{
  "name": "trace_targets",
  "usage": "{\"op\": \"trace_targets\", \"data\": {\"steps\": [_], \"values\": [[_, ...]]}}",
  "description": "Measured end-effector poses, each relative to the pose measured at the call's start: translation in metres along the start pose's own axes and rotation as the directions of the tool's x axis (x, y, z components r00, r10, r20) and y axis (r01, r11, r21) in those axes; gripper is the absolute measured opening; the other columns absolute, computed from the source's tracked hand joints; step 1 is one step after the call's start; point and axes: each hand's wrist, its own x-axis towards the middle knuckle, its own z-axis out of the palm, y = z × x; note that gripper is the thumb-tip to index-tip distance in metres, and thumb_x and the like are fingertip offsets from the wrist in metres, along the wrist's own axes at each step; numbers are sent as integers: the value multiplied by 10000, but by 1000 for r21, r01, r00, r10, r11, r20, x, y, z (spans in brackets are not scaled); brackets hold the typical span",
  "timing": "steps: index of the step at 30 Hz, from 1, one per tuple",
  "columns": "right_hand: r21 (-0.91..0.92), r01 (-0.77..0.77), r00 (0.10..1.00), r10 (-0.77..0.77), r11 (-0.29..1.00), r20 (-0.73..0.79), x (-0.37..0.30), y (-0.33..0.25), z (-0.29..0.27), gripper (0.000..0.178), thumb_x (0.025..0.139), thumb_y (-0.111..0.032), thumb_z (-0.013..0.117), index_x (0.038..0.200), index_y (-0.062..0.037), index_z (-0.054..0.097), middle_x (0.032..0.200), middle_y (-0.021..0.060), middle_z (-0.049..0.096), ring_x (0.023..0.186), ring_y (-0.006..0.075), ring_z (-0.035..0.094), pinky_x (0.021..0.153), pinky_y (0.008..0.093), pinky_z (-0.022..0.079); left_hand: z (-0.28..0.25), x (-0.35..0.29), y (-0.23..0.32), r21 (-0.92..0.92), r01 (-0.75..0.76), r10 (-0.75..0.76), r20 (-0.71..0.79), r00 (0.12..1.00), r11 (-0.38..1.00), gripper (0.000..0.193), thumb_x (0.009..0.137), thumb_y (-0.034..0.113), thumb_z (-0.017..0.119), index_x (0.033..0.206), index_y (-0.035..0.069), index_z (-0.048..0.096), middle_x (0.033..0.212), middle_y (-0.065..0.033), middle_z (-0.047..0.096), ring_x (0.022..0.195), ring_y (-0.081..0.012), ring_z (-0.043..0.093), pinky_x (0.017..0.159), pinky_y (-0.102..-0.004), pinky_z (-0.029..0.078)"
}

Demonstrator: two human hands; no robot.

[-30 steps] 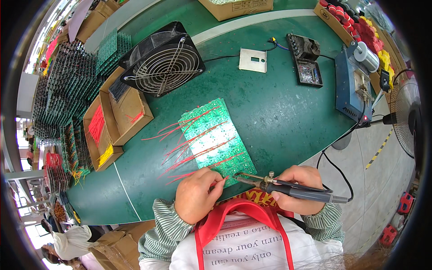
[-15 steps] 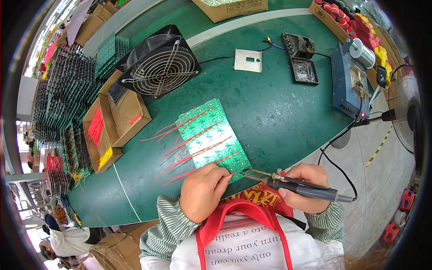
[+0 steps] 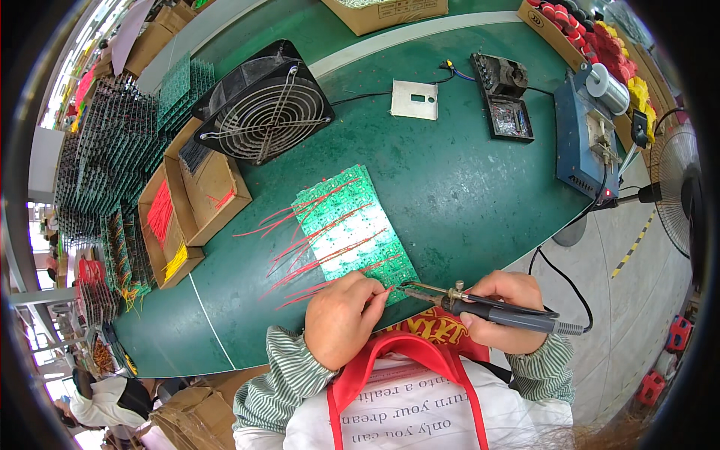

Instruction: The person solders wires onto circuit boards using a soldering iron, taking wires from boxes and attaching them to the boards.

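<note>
A green circuit board panel (image 3: pixel 379 217) lies on the table in front of me, with several red wires (image 3: pixel 334 252) in rows across it, their loose ends hanging past its left edge. My left hand (image 3: pixel 345 319) is closed at the panel's near edge, thumb and forefinger pinching a red wire whose tip shows just beyond them. In my right hand (image 3: pixel 514 311) is a soldering iron (image 3: pixel 499 313) with a dark handle and a thin metal feed tube along it. Its tip points left and meets the board near the pinched wire; exact contact is too small to tell.
A black fan (image 3: pixel 266 112) stands beyond the panel, next to a cardboard tray (image 3: pixel 217 214) of red and yellow wires. At right sits a blue solder feeder (image 3: pixel 585 142) with a solder spool (image 3: pixel 606 88); its cable hangs past the table edge. Stacked boards (image 3: pixel 105 150) rise at far left.
Both hands stay almost in place at the panel's near edge. My left hand and the soldering iron have shifted only slightly. A person in the background at lower left has moved.
</note>
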Motion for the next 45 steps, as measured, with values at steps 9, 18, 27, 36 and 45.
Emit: {"op": "trace_targets", "data": {"steps": [9, 18, 27, 36, 45], "values": [[-16, 24, 999, -25, 1000, -46, -4, 0, -8, 185, 696, -77, 725, 776, -18, 569, 622, 48, 623, 496, 121, 590, 469, 245, 447, -5, -2, 2, 49, -17, 18, -31, 999, 999, 70, 798, 85, 680, 818, 26, 647, 756, -87, 602, 609, -236, 596, 543, -327, 468], [-53, -1, 994, -5, 999, -112, -13, 1, -17, 202, 677, -97, 736, 779, -14, 581, 644, 54, 640, 504, 113, 596, 480, 231, 454, -4, 9, 18, 79, -99, 104, -51, 993, 992, 75, 783, 64, 683, 845, 34, 652, 783, -100, 614, 682, -277, 609, 592, -355, 485], [-9, -11, 994, 10, 1000, -110, -12, 9, -15, 184, 674, -76, 722, 768, -12, 578, 636, 55, 633, 489, 105, 580, 463, 230, 438, 13, 16, 13, -50, 5, -3, 48, 999, 999, 83, 823, 116, 648, 825, 47, 602, 786, -100, 580, 679, -304, 590, 595, -391, 467], [-15, 11, 994, -12, 1000, -110, -9, 9, -16, 182, 668, -62, 720, 763, -17, 571, 627, 54, 626, 480, 109, 578, 453, 232, 433, 18, 18, 9, -27, -57, 56, -29, 998, 998, 96, 803, 100, 687, 799, 33, 618, 738, -70, 582, 542, -196, 570, 502, -310, 453], [-20, 5, 996, -7, 1000, -94, -10, 11, -14, 186, 673, -61, 722, 767, -22, 566, 626, 53, 625, 488, 109, 583, 460, 233, 438, 21, 16, 9, 14, -65, 65, -27, 997, 998, 89, 800, 104, 681, 801, 45, 614, 739, -63, 580, 541, -199, 574, 505, -324, 457]]}}
